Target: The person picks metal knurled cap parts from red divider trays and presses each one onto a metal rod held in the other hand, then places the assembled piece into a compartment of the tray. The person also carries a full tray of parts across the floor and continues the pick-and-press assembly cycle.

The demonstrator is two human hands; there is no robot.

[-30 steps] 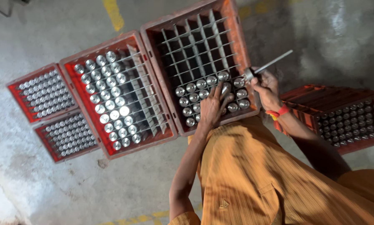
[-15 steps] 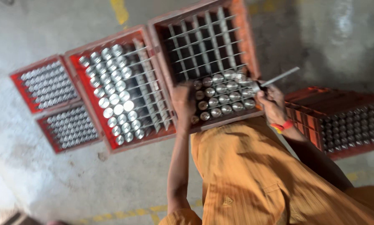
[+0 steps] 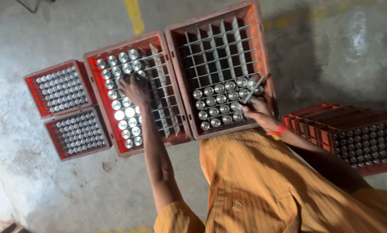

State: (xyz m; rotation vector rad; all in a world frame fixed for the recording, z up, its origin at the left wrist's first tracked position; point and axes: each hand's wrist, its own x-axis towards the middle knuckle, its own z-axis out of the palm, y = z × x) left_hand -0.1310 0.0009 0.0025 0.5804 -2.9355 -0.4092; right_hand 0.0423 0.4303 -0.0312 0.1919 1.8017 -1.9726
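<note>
Concrete floor (image 3: 47, 190), grey and stained, carried all crates; a yellow painted line crossed its far edge. Left hand (image 3: 135, 89) lay over the metal cylinders (image 3: 121, 115) in the left crate (image 3: 99, 105), an orange divided crate whose left columns were filled and right cells bare. Fingers curled down onto a cylinder near the crate's far-left part; whether the grip had closed on it couldn't be told. Right hand (image 3: 259, 113) was clenched on a thin metal rod (image 3: 254, 89), held over the filled near rows of the middle crate (image 3: 262, 56), beside its right wall; far rows of that crate stood bare.

Handling, by judgement: cylinders looked like solid machined metal, so heavy for their size, stiff, not fragile, w/ polished tops likely slippery. Dividers left only the top end free, so best hold would be a pinch on the upper rim, lifting straight up.

Two small red trays (image 3: 57, 92) of finer metal parts sat at the floor's left side, touching the left crate; a further crate (image 3: 357, 138) w/ dark parts sat at right. Person wore an orange shirt (image 3: 262, 185) and a red wristband (image 3: 279, 130).
</note>
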